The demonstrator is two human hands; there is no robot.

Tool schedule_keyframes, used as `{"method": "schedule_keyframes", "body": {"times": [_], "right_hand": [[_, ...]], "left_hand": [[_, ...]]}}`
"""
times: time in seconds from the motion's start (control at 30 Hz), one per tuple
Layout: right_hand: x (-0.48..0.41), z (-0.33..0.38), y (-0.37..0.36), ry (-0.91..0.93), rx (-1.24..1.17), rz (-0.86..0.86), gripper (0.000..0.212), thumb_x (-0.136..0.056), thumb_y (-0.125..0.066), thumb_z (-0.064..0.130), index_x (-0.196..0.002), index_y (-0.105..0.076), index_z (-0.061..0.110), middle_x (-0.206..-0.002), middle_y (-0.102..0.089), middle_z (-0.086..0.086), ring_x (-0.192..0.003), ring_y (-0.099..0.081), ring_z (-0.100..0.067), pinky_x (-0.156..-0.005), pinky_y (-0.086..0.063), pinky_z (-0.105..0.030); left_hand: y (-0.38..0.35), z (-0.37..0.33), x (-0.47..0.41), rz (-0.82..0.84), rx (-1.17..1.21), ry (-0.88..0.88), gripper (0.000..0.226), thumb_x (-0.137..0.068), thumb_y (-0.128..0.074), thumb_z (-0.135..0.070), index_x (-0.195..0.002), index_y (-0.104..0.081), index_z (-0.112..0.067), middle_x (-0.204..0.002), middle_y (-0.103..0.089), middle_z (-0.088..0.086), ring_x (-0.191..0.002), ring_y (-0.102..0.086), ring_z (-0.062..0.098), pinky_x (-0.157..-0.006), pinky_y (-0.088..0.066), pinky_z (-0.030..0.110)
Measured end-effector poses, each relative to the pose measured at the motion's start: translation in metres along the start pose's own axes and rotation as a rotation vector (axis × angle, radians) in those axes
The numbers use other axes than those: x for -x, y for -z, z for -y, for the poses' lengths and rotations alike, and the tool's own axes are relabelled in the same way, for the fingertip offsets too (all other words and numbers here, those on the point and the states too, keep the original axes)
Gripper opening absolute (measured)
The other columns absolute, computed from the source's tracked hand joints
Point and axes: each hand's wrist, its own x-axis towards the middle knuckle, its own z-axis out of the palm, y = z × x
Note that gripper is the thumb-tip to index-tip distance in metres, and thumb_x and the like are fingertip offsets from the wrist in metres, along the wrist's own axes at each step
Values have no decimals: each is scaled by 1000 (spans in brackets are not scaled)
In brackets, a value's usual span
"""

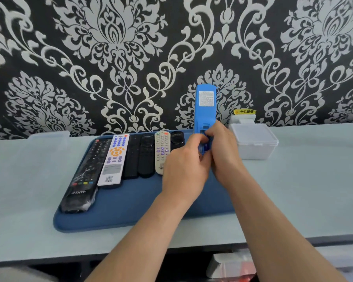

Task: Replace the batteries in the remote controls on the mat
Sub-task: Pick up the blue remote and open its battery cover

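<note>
Two bare forearms rise from the bottom edge of the frame toward its middle, nearest the camera. The left hand (pixel 184 169) and the right hand (pixel 222 151) meet just right of centre around the lower end of a blue remote control (pixel 204 110), held upright above the mat with its back and a pale label facing the camera. The fingers (pixel 196 139) of the left hand are curled against the remote's lower part, and the right hand's fingers are wrapped round it from the other side; both pinch the remote, though what their tips press on is hidden.

Below and to the left lies a blue mat (pixel 130 210) on the pale surface (pixel 25 200). Side by side along its upper left part lie a long black remote (pixel 84 180), a white remote with orange and blue buttons (pixel 113 159), two plain black remotes (pixel 141 157) and a beige remote (pixel 161 151); another dark one sits partly behind the left hand.

At right of centre a clear lidded plastic box (pixel 255 139) stands on the surface, just beside the right hand. Patterned black and silver wallpaper (pixel 130 58) fills the upper half.
</note>
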Motion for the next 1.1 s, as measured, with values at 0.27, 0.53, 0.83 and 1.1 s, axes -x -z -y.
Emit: {"method": "schedule_keyframes", "body": {"times": [0.27,0.53,0.83,1.1], "right_hand": [[10,25,30,118,408,400,24,-93,-49,6,-93,-71,15,-75,-62,-3,-69,-59,-12,-63,-50,-25],[13,27,24,185,144,160,8,-86,-71,24,-88,-73,17,-89,-71,-21,-78,-64,-27,-79,-55,-46],[16,19,5,13,86,266,19,-96,-49,8,-105,-66,11,-96,-73,-13,-87,-69,-27,-86,-56,-50],[19,16,1,122,278,389,34,-85,-49,16,-108,-68,32,-104,-67,-20,-89,-62,-26,-93,-49,-58]], "left_hand": [[19,13,-13,-113,-50,-139,44,-87,-62,-28,-130,-53,-26,-102,-55,-7,-86,-52,7,-70,-44,24],[24,0,-12,66,317,187,16,-85,-68,-38,-94,-69,-25,-79,-69,-11,-73,-62,5,-68,-49,26],[25,-1,-12,-10,447,330,13,-91,-59,-30,-89,-71,-27,-78,-70,-11,-73,-63,2,-66,-49,19],[28,-12,-24,-67,850,653,14,-83,-53,-16,-75,-61,-7,-77,-51,6,-69,-42,22,-58,-39,31]]}}
